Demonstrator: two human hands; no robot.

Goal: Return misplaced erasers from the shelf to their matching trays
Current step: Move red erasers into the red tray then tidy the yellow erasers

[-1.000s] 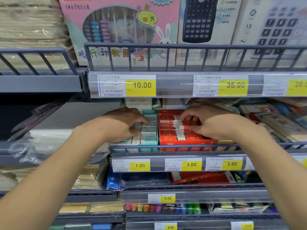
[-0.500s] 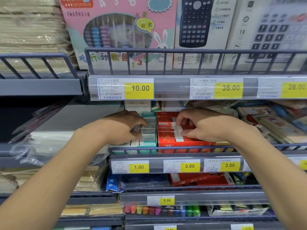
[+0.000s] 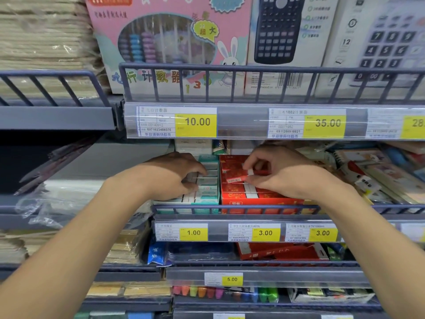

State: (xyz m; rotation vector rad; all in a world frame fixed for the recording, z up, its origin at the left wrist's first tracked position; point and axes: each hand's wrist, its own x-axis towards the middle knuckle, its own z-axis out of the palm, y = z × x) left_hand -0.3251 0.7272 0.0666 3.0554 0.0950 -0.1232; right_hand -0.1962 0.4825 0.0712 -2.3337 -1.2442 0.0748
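Two eraser trays stand side by side on the middle shelf: a teal tray (image 3: pixel 208 199) on the left and a red tray (image 3: pixel 259 200) on the right, both filled with rows of wrapped erasers. My left hand (image 3: pixel 171 174) lies over the teal tray, its fingers curled down onto the erasers there. Over the red tray, my right hand (image 3: pixel 280 171) pinches a red-sleeved eraser (image 3: pixel 251 172) with a white end, lifted slightly above the rows.
A grey rail (image 3: pixel 234 207) fronts the shelf, with price tags (image 3: pixel 193 232) below. Notebooks and packets (image 3: pixel 379 176) crowd the right side. Abacus and calculator boxes (image 3: pixel 282 38) stand on the shelf above. Lower shelves hold red boxes and coloured markers (image 3: pixel 218 292).
My right hand has drawn back from lying flat on the red tray and now pinches one red eraser lifted off the rows. The left hand has stayed on the teal tray.
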